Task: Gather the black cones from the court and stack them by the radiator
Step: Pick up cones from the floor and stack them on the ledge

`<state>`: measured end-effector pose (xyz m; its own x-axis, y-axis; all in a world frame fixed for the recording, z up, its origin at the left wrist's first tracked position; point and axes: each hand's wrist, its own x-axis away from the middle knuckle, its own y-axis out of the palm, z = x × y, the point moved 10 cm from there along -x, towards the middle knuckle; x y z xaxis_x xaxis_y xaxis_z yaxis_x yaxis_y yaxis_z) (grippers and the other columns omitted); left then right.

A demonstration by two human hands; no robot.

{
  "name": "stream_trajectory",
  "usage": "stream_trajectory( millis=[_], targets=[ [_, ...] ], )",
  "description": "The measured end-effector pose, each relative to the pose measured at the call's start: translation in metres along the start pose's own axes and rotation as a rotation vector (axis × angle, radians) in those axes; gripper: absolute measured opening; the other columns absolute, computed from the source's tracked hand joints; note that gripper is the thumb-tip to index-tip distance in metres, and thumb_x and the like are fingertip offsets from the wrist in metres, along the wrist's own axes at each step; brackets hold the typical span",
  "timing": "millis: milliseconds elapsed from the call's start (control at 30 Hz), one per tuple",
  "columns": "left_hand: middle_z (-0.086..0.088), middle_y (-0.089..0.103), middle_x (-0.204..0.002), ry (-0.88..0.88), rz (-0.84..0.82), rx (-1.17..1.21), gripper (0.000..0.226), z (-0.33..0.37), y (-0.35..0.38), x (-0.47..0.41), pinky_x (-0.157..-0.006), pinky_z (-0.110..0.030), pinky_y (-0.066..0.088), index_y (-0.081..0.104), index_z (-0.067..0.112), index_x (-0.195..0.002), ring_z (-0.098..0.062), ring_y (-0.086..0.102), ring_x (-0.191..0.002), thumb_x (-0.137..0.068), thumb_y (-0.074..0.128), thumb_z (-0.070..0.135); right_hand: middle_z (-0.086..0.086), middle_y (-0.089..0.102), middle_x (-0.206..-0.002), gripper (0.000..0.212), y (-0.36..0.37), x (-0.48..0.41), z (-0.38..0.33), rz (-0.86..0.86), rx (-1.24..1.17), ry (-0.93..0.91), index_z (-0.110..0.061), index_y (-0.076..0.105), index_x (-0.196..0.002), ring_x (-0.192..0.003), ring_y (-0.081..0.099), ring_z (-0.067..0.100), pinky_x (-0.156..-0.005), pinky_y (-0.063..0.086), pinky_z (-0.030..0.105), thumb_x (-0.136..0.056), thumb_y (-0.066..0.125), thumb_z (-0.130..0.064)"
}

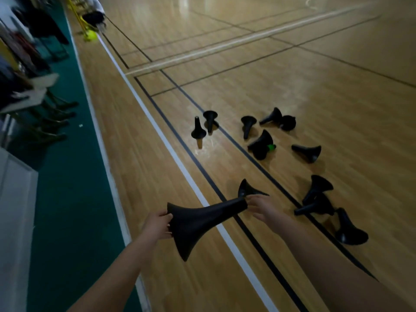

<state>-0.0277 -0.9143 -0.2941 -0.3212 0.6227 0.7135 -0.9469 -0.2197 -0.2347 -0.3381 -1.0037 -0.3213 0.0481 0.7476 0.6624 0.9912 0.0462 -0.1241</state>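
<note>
The left grip (157,226) pinches a cone (202,219) by its rim; the right grip (262,206) is unclear, so the cone may slip.

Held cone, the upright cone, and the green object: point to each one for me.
held cone (202,218): head view, middle of its body.
upright cone (198,132): head view, flared base.
green object (271,147): head view, exposed end.

Twelve black cones (261,145) by my count: the held cone (202,221), which my left hand (157,226) grips by its wide rim, and eleven scattered on the wooden floor (315,75). Two hands of mine show, the right hand (262,206) at the held cone's tip. One small green thing (271,147) sits beside a cone — and one blurred yellow thing (90,36) far off.
</note>
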Motion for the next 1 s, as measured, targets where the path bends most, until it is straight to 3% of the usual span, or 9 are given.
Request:
stream_trajectory(
  millis=[67,267,467,567,733,867,1000],
  targets=[
    [-0.017,0.053,-0.114,0.044,0.009,-0.011,0.04,0.016,-0.01,0.015,-0.088,-0.046,0.05,0.042,0.003,-0.139,-0.035,0.055,-0.104,-0.1,0.044,0.008,0.007,0.061,-0.112,0.027,0.001,0.014,-0.015,0.001,0.011,-0.033,-0.007,0.06,-0.122,-0.104,0.06,0.022,-0.098,0.047,0.036,-0.096,0.05,-0.011],
    [-0.021,0.05,-0.129,0.182,0.066,-0.036,0.04,0.061,-0.047,0.065,-0.087,-0.043,0.045,0.038,0.003,-0.141,-0.037,0.05,-0.118,-0.101,0.039,0.008,0.012,0.062,-0.112,0.027,0.021,0.064,-0.059,-0.033,0.145,-0.128,-0.007,0.059,-0.12,-0.105,0.062,0.026,-0.099,0.048,0.043,-0.095,0.05,-0.011],
    [-0.023,0.049,-0.135,0.253,0.112,-0.042,0.041,0.074,-0.096,0.101,-0.084,-0.039,0.047,0.038,0.004,-0.142,-0.037,0.05,-0.122,-0.102,0.039,0.01,0.011,0.062,-0.115,0.031,0.048,0.11,-0.109,-0.112,0.3,-0.258,-0.008,0.06,-0.122,-0.101,0.062,0.025,-0.09,0.05,0.038,-0.091,0.056,-0.01],
    [-0.02,0.052,-0.132,0.257,0.135,-0.018,0.041,0.066,-0.117,0.122,-0.075,-0.033,0.052,0.039,0.005,-0.142,-0.034,0.054,-0.117,-0.101,0.04,0.012,0.006,0.06,-0.12,0.034,0.064,0.125,-0.114,-0.162,0.342,-0.279,-0.013,0.059,-0.126,-0.105,0.061,0.025,-0.087,0.048,0.036,-0.092,0.058,-0.015],
    [-0.014,0.062,-0.113,0.299,0.188,-0.007,0.034,0.048,-0.146,0.155,-0.059,-0.025,0.053,0.051,0.005,-0.132,-0.023,0.063,-0.089,-0.101,0.041,0.012,0.002,0.054,-0.116,0.037,0.104,0.14,-0.11,-0.311,0.457,-0.298,-0.021,0.057,-0.128,-0.104,0.053,0.022,-0.084,0.042,0.037,-0.092,0.061,-0.024],
    [-0.015,0.061,-0.109,0.311,0.288,0.007,0.029,0.025,-0.165,0.184,-0.054,-0.021,0.05,0.055,0.003,-0.125,-0.018,0.06,-0.078,-0.102,0.04,0.012,0.009,0.055,-0.123,0.039,0.137,0.149,-0.106,-0.453,0.492,-0.309,-0.015,0.052,-0.131,-0.105,0.06,0.028,-0.083,0.05,0.037,-0.093,0.059,-0.018],
    [-0.015,0.058,-0.097,0.279,0.404,0.029,0.022,-0.012,-0.183,0.216,-0.057,-0.025,0.051,0.058,0.002,-0.111,-0.019,0.057,-0.072,-0.101,0.041,0.012,0.016,0.053,-0.123,0.028,0.168,0.162,-0.097,-0.552,0.5,-0.329,-0.014,0.056,-0.119,-0.096,0.065,0.032,-0.074,0.056,0.035,-0.092,0.058,-0.008]
  ],
)
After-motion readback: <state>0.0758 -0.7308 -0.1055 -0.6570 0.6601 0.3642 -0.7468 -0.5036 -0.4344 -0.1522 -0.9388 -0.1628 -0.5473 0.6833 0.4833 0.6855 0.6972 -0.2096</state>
